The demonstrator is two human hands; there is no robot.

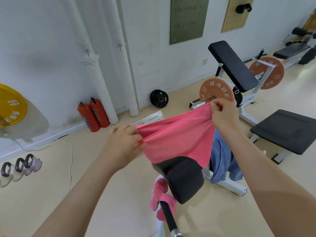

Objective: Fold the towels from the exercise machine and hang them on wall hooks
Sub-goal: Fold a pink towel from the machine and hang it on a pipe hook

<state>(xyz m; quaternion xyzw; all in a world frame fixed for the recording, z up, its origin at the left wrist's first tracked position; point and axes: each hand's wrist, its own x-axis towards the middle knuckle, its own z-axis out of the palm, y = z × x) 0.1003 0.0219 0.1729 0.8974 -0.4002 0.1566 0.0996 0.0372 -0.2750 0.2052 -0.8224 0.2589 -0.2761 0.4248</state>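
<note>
A pink towel (177,139) is stretched in the air between both hands, above the black pad of the exercise machine (181,177). My left hand (124,144) grips its left end, bunched. My right hand (224,117) pinches its upper right corner, held higher. A blue towel (222,161) hangs over the machine's white frame behind the pad. A second pink towel (160,200) is draped on the machine's black handle bar in front. Two small wall hooks (120,47) stick out of the white wall at the upper left of centre.
Two red fire extinguishers (94,113) stand by the wall. Several kettlebells (20,166) and a white cable lie on the floor at left. A black weight plate (159,98) leans on the wall. A bench with orange plates (217,93) stands at right.
</note>
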